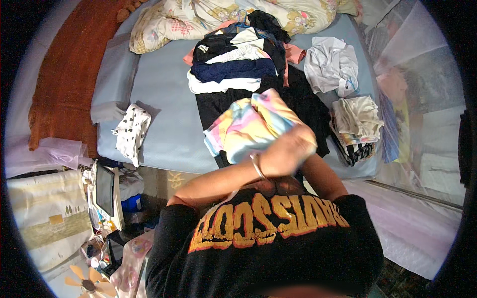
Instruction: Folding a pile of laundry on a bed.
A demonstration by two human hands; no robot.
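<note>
A pastel tie-dye garment (243, 124) in yellow, pink and blue hangs bunched from my hands, above black clothing on the mattress. My left hand (278, 156), with a pale bangle (257, 167) at the wrist, is closed on the garment's near right part. Close against it, my right hand (304, 136) also grips the cloth. The two hands overlap and blur, so single fingers are hard to make out. Beyond them lies a heap of clothes (233, 69) in black, navy, white and salmon, with a blue hanger (242, 21) at its top.
The grey-blue mattress (161, 99) bears a folded spotted cloth (133, 131) at left. At right lie white clothing (330, 64) and a folded stack (358, 119). A patterned quilt (184, 22) is at the back. A sheer net (417, 64) hangs along the right. Lower left stands a fan (88, 284).
</note>
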